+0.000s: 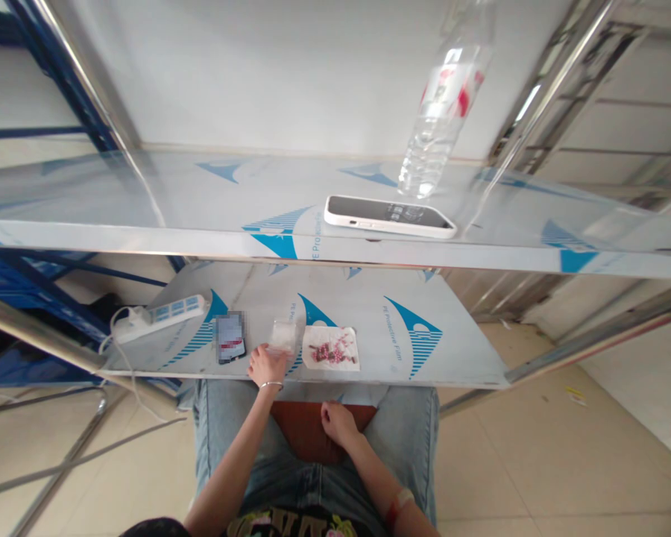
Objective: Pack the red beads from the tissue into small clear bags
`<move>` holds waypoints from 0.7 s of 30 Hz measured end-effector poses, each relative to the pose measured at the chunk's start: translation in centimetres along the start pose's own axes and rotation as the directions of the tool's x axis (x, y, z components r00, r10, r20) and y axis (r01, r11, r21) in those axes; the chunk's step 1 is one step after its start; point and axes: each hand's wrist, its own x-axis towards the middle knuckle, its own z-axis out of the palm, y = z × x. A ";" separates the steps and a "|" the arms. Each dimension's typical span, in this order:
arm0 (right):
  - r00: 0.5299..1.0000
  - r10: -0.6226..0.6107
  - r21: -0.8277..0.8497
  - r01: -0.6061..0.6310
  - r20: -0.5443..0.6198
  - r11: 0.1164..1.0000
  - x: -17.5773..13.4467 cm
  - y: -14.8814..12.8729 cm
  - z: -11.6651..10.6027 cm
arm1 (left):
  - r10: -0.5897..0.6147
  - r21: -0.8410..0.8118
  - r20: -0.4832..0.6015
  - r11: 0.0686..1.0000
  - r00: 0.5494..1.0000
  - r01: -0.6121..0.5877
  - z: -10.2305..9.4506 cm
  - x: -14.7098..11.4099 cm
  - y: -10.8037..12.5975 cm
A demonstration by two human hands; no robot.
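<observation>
My left hand (pixel 267 365) rests palm down near the lower shelf's front edge, fingers slightly apart. Its thumb side meets the near edge of a small clear plastic package (pixel 283 335) with whitish contents, which I cannot make out. A phone with a blurred screen (pixel 231 338) lies just left of this hand. To the right of the package is a white sheet or flat pouch (pixel 331 348) marked with pink and dark red, berry-like shapes. My right hand (pixel 338 424) hangs loosely curled between my thighs, above a reddish-brown seat (pixel 302 429), with nothing visible in it.
A white power strip (pixel 165 317) with a plugged-in cable lies at the left of the lower shelf (pixel 464 350). Overhead, the upper shelf (pixel 190 198) carries a white-cased phone (pixel 388 216) and a clear bottle (pixel 439 112). Metal posts flank both sides.
</observation>
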 end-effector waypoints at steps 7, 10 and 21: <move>0.999 -0.040 0.137 0.043 -0.020 0.990 -0.5 -1.4 -0.9 | -0.091 -0.023 0.033 0.995 0.995 0.092 -0.3 1.8 0.8; 0.987 -0.105 0.240 0.131 -0.120 0.962 0.1 -2.5 -1.9 | -0.097 -0.027 0.030 0.995 0.995 0.098 0.0 2.3 0.7; 0.839 -0.150 0.410 0.402 -0.523 0.819 6.6 -7.9 -14.0 | 0.034 -0.562 -0.133 0.820 0.991 -0.104 -4.2 4.9 3.7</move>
